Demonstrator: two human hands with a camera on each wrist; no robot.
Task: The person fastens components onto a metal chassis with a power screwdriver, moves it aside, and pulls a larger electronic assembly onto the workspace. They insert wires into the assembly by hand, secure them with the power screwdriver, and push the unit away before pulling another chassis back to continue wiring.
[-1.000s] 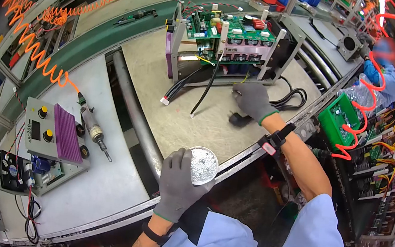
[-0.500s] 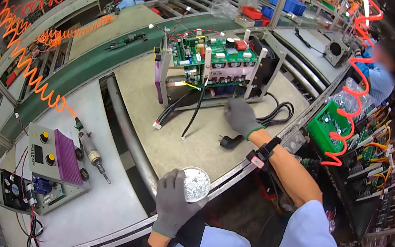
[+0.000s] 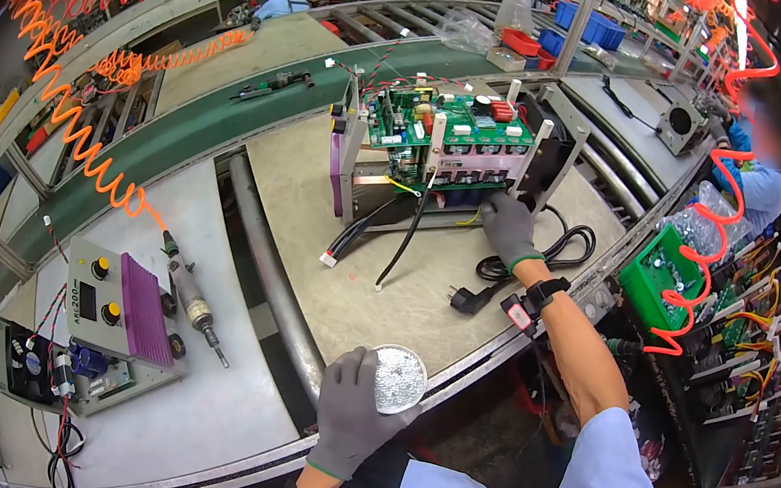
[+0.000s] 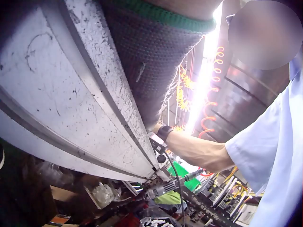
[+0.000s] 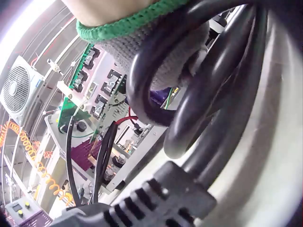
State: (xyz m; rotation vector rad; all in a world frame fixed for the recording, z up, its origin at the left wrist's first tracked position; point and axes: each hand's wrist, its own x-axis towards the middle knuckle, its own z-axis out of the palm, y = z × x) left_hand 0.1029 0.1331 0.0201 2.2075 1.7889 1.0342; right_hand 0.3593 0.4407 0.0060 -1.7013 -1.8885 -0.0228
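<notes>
ARC200 unit (image 3: 137,308) sat far L, w/ pwr driver (image 3: 190,296) just beside it. L hand (image 3: 351,418) gripped round dish (image 3: 423,388) of small shiny pcs at bench (image 3: 352,304) edge, thumb & fingers round rim. Open chassis (image 3: 466,167) w/ green PCBs stood mid-bench. R hand (image 3: 509,229) was at chassis's lower R side; couldn't tell if pinching anything. Coiled blk cord (image 3: 570,244) lay next to it, green bin (image 3: 640,297) further R.

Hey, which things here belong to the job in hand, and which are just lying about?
Seemingly the job:
open chassis with green circuit boards, right hand at its lower edge
round dish of small silvery pieces, in the left hand
black power cord

Seemingly lying about:
ARC200 unit
pneumatic screwdriver, unheld
red bins
blue bins
</notes>
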